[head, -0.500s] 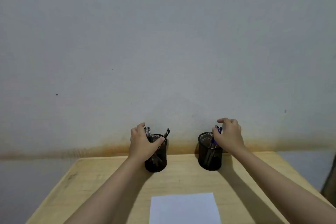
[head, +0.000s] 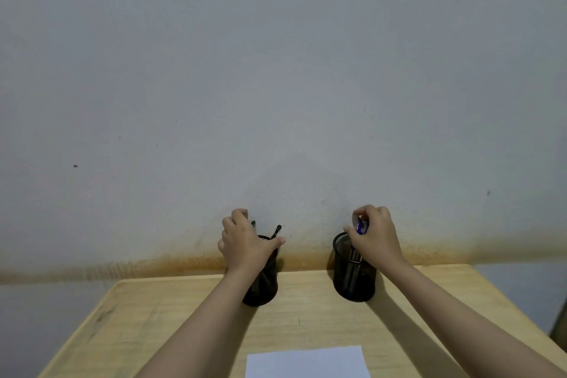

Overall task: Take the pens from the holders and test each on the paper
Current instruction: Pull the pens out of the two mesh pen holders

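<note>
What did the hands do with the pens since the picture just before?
The right hand closed its fingers on the blue pens and is drawing them up a little out of the right holder. The left hand curled tighter around the pens at the left holder. Both holders, the paper and the table stayed where they were.

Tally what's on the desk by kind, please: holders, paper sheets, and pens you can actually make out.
Black mesh holders: 2, left holder, right holder
Paper sheets: 1
Pens: several, uncountable; hands and mesh hide them
Total countable: 3
</note>
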`<state>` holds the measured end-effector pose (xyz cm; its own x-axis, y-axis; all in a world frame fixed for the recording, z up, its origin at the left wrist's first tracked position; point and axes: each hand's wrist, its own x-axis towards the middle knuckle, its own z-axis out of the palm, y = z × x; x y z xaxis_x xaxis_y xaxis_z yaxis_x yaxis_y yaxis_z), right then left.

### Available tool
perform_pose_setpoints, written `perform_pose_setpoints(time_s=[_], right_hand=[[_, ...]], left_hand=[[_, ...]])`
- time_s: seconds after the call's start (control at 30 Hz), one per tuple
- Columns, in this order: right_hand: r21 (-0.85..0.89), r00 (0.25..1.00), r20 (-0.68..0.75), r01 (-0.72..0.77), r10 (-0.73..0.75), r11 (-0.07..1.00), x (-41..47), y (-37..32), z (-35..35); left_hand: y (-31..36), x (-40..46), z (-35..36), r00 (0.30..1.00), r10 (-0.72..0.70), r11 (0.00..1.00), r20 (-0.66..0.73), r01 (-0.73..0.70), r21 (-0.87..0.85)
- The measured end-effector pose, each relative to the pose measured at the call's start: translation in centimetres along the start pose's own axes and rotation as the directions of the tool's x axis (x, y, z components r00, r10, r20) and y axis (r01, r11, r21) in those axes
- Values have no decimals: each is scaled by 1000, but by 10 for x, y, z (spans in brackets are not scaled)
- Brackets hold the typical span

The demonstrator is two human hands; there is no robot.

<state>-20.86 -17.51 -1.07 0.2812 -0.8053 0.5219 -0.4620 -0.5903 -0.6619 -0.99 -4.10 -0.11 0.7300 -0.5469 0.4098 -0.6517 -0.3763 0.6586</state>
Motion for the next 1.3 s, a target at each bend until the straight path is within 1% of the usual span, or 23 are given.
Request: perform_pose_setpoints(time_s=[0.1,0.2,0.33,0.4,0.5,0.57,0.63,0.73,0.83,1.0,1.13,1.23,1.3], right_hand=[[9,1000,12,3,-3,1000,1,-2,4],[-4,1000,29,-11,11,1000,3,-3,7],[7,999,21,-33,33,999,4,-6,10],[46,998,6,-55,55,997,3,-8,11],[156,992,8,-124,124,980,2,-10,13],[183,987,32,-158,155,970,3,-11,13],[174,986,69,-162,152,971,2,-12,12],[105,983,154,-119,102,987,1,-15,10],[75,970,234,-86,67,993,-1,-16,8],[36,963,270,-1,-8,999,-3,-21,-2],[9,967,237,94,-93,996,-2,-27,-11],[15,971,174,162,-162,987,0,-36,-22],[44,968,78,236,-239,971,1,-49,-34]], left_hand=[[-2,1,2,1000,-29,996,-2,29,-90],[-3,2,2,999,-29,986,-15,26,-167],[-6,4,1,999,-33,977,8,34,-209],[-8,6,2,998,-58,968,20,61,-243],[-9,5,3,998,-59,957,30,65,-281],[-9,5,3,999,-40,951,25,46,-305],[-11,5,2,999,-22,944,31,31,-328],[-15,6,3,997,40,936,64,-14,-352],[-16,6,2,990,99,923,106,-51,-382],[-16,7,-3,978,153,915,142,-86,-393],[-13,2,-11,961,217,888,169,-122,-444],[-11,5,-14,974,188,859,126,-101,-501],[-7,10,-22,984,160,832,78,-92,-548]])
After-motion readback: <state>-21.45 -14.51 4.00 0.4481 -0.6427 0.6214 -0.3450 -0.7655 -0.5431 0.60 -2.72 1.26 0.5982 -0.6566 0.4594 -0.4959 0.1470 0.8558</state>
